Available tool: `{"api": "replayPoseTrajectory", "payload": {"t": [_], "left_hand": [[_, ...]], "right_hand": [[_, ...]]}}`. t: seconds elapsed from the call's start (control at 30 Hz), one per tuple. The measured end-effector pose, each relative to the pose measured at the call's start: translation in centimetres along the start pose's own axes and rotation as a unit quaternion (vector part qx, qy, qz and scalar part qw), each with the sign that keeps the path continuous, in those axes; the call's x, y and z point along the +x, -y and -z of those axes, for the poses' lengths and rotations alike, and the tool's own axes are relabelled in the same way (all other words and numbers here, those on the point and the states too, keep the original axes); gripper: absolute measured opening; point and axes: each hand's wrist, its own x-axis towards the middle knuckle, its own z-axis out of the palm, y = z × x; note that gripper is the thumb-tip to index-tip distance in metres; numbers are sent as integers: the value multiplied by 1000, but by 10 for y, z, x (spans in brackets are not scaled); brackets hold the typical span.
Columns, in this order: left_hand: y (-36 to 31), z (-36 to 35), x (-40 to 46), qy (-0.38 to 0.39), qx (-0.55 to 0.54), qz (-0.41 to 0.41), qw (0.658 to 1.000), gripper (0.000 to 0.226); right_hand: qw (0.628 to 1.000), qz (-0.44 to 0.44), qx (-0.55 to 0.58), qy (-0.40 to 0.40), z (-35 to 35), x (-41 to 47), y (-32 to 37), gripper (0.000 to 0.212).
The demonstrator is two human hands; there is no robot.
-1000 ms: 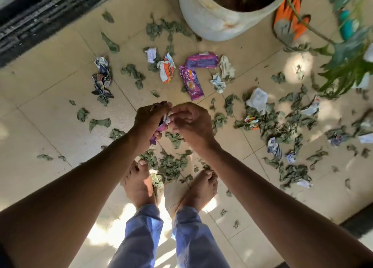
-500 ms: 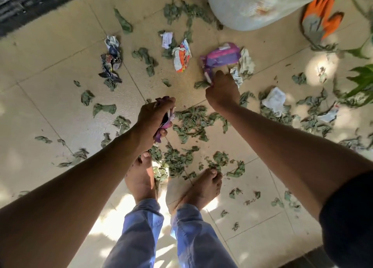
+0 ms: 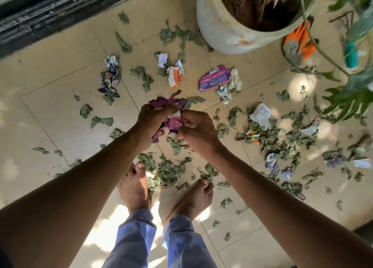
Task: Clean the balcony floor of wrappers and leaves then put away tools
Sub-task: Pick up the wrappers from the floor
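A bunch of purple wrappers (image 3: 168, 114) is held between both hands above the floor. The left hand (image 3: 150, 119) is curled round the bunch, its grip closed on the crumpled foil; the right hand (image 3: 194, 127) pinches the same bunch at its right edge, apparently tucking a piece in. More wrappers are left on the floor: a purple pack (image 3: 214, 77) and an orange-and-white one (image 3: 176, 74) just beyond the hands, a dark crumpled one (image 3: 110, 77) to the left, white scraps (image 3: 260, 112) to the right. Leaves (image 3: 169, 171) are scattered everywhere, thickest round the bare feet (image 3: 134, 189).

A loose end could be dropped from the bunch if the left grip is eased while the right hand lets go, since the foil is springy and several pieces are held at once. Leaves could be trodden and crushed into the tiles, or slipped on, because the feet stand among them. The job is judged to be at an early stage.

The floor (image 3: 50, 110) is laid in pale beige tiles dappled with sunlight. A large white pot (image 3: 226, 31) stands beyond the litter, an orange glove (image 3: 298, 43) lies beside it, green plant fronds (image 3: 355, 94) hang in at the right, and a dark door track (image 3: 44, 15) runs along the top left
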Motion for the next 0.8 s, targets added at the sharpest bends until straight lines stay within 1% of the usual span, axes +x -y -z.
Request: {"api": "replayPoseTrajectory", "payload": {"t": [0.03, 0.07, 0.1, 0.13, 0.17, 0.2, 0.23, 0.3, 0.33, 0.4, 0.47, 0.5, 0.53, 0.57, 0.6, 0.67, 0.7, 0.73, 0.8], "left_hand": [[-1, 1, 3, -10, 5, -4, 1000, 45], [-1, 2, 7, -21, 8, -8, 1000, 33], [-1, 4, 10, -31, 10, -14, 999, 22], [-1, 7, 13, -37, 11, -19, 999, 17], [1, 11, 16, -36, 12, -18, 999, 19], [4, 15, 18, -28, 11, -14, 999, 23], [7, 18, 20, -17, 9, -9, 1000, 29], [14, 26, 20, -2, -1, 0, 1000, 37], [18, 30, 20, 6, -4, 5, 1000, 36], [26, 35, 15, 31, 5, 11, 999, 30], [31, 43, 16, 44, 7, 14, 999, 18], [31, 45, 17, 36, 10, 14, 999, 10], [30, 47, 17, 18, 16, 16, 1000, 7], [33, 48, 15, -6, 25, 19, 999, 10], [37, 48, 11, -25, 30, 21, 999, 11], [27, 45, 8, -62, 0, 16, 998, 10], [23, 44, 7, -75, -13, 14, 997, 18], [15, 45, 13, -66, -22, 7, 998, 34], [17, 46, 14, -70, -23, 20, 997, 81]], "right_hand": [[1000, -5, -4, -15, 5, 9, -4, 25], [999, -3, -29, -43, 11, 20, -9, 29], [994, 4, -72, -79, 17, 33, -18, 34], [983, 18, -138, -119, 24, 48, -27, 39], [963, 36, -221, -152, 32, 64, -36, 48], [935, 48, -309, -168, 40, 81, -48, 57], [904, 56, -390, -163, 48, 96, -58, 64], [852, 62, -504, -127, 62, 122, -75, 71], [832, 68, -539, -113, 68, 132, -81, 71], [802, 82, -581, -109, 74, 146, -89, 62], [790, 98, -592, -129, 76, 154, -89, 42], [788, 106, -591, -141, 76, 156, -85, 33], [790, 114, -582, -153, 75, 156, -80, 27], [800, 121, -563, -168, 72, 155, -73, 25], [822, 123, -526, -181, 67, 151, -64, 25], [882, 127, -408, -198, 47, 135, -44, 24], [905, 127, -355, -199, 35, 124, -35, 25], [921, 126, -312, -194, 22, 112, -27, 25], [947, 131, -246, -162, -4, 86, -13, 22]]}}
